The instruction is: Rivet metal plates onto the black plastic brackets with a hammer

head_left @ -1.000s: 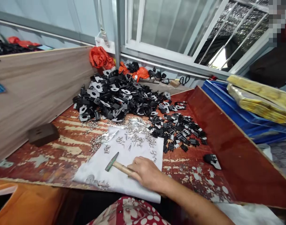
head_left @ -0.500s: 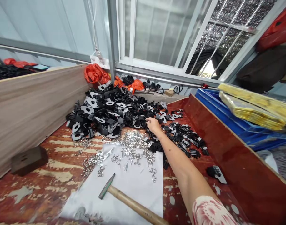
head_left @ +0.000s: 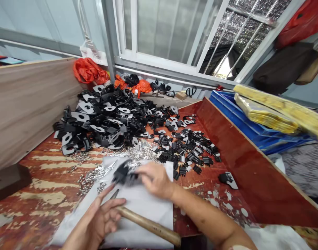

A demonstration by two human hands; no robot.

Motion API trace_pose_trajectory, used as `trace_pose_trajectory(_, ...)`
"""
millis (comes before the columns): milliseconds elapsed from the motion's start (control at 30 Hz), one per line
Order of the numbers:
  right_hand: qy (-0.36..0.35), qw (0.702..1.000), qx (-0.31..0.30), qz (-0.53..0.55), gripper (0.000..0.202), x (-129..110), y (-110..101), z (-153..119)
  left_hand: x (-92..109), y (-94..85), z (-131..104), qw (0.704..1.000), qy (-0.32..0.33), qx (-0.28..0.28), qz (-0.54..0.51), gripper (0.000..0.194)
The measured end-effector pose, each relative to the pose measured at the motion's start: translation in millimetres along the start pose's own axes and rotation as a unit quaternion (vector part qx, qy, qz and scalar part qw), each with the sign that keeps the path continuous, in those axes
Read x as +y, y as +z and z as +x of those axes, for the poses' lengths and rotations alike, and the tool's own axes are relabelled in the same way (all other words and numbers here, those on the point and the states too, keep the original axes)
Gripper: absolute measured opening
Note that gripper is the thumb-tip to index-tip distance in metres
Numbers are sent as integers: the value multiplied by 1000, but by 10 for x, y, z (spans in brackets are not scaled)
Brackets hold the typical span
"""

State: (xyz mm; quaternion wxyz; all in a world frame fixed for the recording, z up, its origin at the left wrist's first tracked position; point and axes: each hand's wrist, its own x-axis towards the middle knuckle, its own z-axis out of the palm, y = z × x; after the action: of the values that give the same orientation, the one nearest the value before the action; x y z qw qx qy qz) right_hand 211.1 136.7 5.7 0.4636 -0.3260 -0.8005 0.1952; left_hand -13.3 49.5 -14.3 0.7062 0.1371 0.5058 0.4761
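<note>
My right hand (head_left: 156,178) pinches a black plastic part (head_left: 123,173), smeared by motion, above the white sheet (head_left: 145,201). Palm up and fingers spread, my left hand (head_left: 104,215) is just below and left of that part, with nothing in it. A hammer (head_left: 151,224) lies on the sheet; my left hand hides most of its head. Small metal pins and rivets (head_left: 138,152) are scattered over the sheet's far edge. Behind them rises a big heap of black parts with grey plates (head_left: 109,118). Smaller black pieces (head_left: 190,146) are spread to the right.
A wooden board (head_left: 31,100) walls the left side, and a red-brown board (head_left: 234,163) the right. A dark block (head_left: 10,182) sits at the left. One black part (head_left: 228,180) lies alone at the right. Beyond the right board is a blue crate (head_left: 252,121) with yellow-edged bundles (head_left: 268,111).
My right hand has come back from the heap to above the sheet with a black part. My left hand has entered from below, open. The view has shifted slightly.
</note>
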Motion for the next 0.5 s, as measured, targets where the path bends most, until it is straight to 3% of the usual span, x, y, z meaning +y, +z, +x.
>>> trace_pose_trajectory(67,-125,989,-74,13,30,-177,148,-253,21,36,30,999,6,32,-42,70)
trace_pose_trajectory(133,-141,984,-104,22,28,-245,207,-405,38,45,10,997,14,71,-38,58)
trace_pose_trajectory(200,-69,992,-100,29,24,-249,188,-447,61,57,-30,995,17,97,-22,54)
trace_pose_trajectory(267,52,994,-63,70,18,-232,139,-405,93,96,-60,995,25,92,-25,50)
trace_pose_trajectory(367,215,959,39,182,11,-205,90,-281,172,200,-60,994,56,77,-58,37)
trace_pose_trajectory(500,262,921,166,236,12,-177,56,-164,482,312,-34,986,65,104,-109,9)
